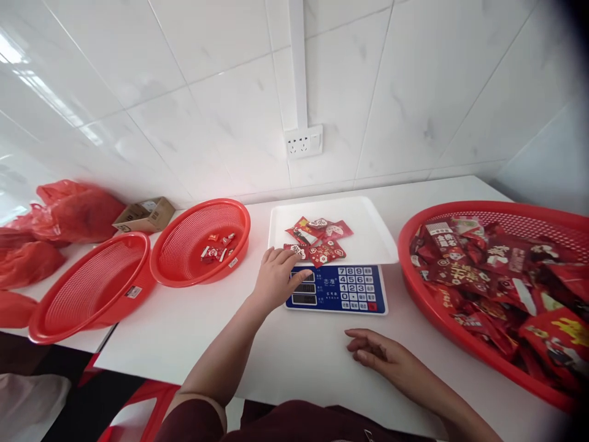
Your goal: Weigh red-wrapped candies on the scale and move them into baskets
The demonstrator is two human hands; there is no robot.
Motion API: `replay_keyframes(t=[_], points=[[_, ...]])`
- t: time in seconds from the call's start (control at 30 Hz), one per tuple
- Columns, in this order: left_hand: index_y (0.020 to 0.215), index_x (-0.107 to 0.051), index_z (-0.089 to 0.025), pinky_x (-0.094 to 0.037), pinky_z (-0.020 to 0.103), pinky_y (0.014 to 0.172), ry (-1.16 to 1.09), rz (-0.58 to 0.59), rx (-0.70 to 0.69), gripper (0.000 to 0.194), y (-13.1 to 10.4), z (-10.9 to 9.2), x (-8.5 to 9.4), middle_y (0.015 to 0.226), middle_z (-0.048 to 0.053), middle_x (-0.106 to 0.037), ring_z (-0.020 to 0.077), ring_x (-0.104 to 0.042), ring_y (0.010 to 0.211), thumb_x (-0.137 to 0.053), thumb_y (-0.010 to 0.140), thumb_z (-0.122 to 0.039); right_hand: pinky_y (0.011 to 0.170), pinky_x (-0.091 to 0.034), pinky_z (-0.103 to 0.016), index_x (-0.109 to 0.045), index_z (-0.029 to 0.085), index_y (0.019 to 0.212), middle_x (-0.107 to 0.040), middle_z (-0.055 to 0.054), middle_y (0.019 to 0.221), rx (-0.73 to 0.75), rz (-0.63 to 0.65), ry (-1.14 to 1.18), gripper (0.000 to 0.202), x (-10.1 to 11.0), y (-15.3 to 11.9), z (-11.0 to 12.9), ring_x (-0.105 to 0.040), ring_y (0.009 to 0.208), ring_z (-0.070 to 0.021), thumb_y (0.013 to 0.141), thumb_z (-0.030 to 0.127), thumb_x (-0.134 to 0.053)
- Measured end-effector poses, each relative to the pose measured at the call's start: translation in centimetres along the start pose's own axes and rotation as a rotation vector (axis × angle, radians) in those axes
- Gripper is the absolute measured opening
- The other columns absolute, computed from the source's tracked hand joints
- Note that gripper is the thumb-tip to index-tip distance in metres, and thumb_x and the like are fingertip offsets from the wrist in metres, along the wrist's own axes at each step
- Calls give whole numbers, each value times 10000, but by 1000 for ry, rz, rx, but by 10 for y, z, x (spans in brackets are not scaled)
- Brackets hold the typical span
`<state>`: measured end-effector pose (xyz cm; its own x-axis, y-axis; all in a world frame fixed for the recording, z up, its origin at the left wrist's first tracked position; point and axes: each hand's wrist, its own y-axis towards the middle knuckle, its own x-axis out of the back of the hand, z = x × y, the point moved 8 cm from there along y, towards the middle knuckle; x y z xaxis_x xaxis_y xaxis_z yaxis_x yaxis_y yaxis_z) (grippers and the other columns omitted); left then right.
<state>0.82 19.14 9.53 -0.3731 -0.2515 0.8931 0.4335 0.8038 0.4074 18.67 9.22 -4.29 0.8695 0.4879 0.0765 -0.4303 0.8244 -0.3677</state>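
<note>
My left hand is at the front left edge of the white scale tray, fingers apart, beside several red packets lying on it. Its thumb reaches over the display side of the blue keypad panel. I cannot tell whether the fingertips touch a packet. My right hand hovers at or rests on the table in front of the panel, fingers loosely curved and apart, holding nothing.
A large red basket full of red packets stands at the right. To the left are a red basket with a few small packets, another red basket, a cardboard box and red plastic bags. A wall socket is behind.
</note>
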Motion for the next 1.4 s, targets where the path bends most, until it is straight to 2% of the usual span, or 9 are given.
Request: replay_keyframes(t=[0.23, 0.33, 0.47, 0.63, 0.87, 1.03, 1.2, 1.3, 1.4], points=[[1190, -530, -191, -450, 399, 933, -130, 18, -8, 439, 24, -11, -12, 1209, 117, -554, 244, -510, 1121, -464, 874, -488, 831, -485, -363, -609, 205, 1132, -660, -69, 939, 32, -6, 59, 475, 0, 3, -1, -615, 871, -211, 766, 506, -593], [1285, -459, -227, -310, 500, 1056, -72, 50, -49, 576, 46, -17, -17, 1380, 126, -405, 315, -319, 1310, -484, 825, -573, 782, -495, -358, -620, 215, 1113, -645, -55, 904, 46, -15, 97, 449, 0, 5, -4, -607, 809, -195, 763, 496, -602], [1368, -351, -277, -131, 607, 1086, -56, 247, -137, 720, 75, -21, -40, 1470, 100, -292, 360, -125, 1385, -436, 779, -683, 764, -500, -347, -626, 214, 1098, -636, -51, 889, 51, -24, 109, 463, 0, 5, -3, -608, 794, -191, 745, 514, -613], [1245, -482, -253, -180, 565, 1081, -71, 300, -163, 569, 92, -14, -60, 1333, 91, -457, 302, -329, 1299, -431, 817, -625, 774, -506, -336, -633, 208, 1085, -651, -62, 911, 66, -92, 56, 482, 3, 0, -1, -615, 826, -202, 739, 541, -599], [1237, -482, -228, -223, 510, 1075, -23, 169, -142, 529, 92, -14, -44, 1228, 109, -519, 266, -459, 1177, -462, 835, -572, 734, -530, -326, -646, 214, 1063, -674, -60, 886, 76, -136, -55, 478, 4, 2, -7, -635, 804, -218, 733, 553, -578], [1320, -403, -232, -184, 529, 1096, 82, 27, 52, 548, 45, 29, 4, 1381, 122, -419, 281, -294, 1332, -419, 870, -543, 796, -535, -325, -649, 208, 1062, -700, -81, 932, 59, -132, -63, 512, 5, 4, -14, -653, 888, -246, 706, 572, -589], [1334, -410, -243, -136, 607, 1072, 334, -24, 467, 508, -61, 115, 56, 1358, 123, -467, 328, -288, 1334, -419, 888, -486, 785, -553, -344, -659, 223, 1032, -714, -73, 904, 37, -143, -31, 483, 7, 6, -23, -669, 877, -258, 695, 564, -609], [1268, -492, -274, -118, 657, 1044, 414, 68, 617, 436, -112, 155, 68, 1300, 113, -528, 351, -303, 1321, -409, 892, -477, 756, -567, -355, -667, 226, 1017, -717, -70, 895, 6, -157, -8, 464, 11, 9, -32, -676, 854, -259, 690, 551, -621], [1280, -483, -282, -94, 644, 1059, 464, 107, 644, 431, -131, 177, 74, 1336, 104, -499, 330, -257, 1350, -382, 903, -464, 756, -572, -352, -670, 214, 1023, -721, -73, 903, -23, -159, 18, 461, 13, 11, -37, -678, 870, -261, 691, 532, -633]])
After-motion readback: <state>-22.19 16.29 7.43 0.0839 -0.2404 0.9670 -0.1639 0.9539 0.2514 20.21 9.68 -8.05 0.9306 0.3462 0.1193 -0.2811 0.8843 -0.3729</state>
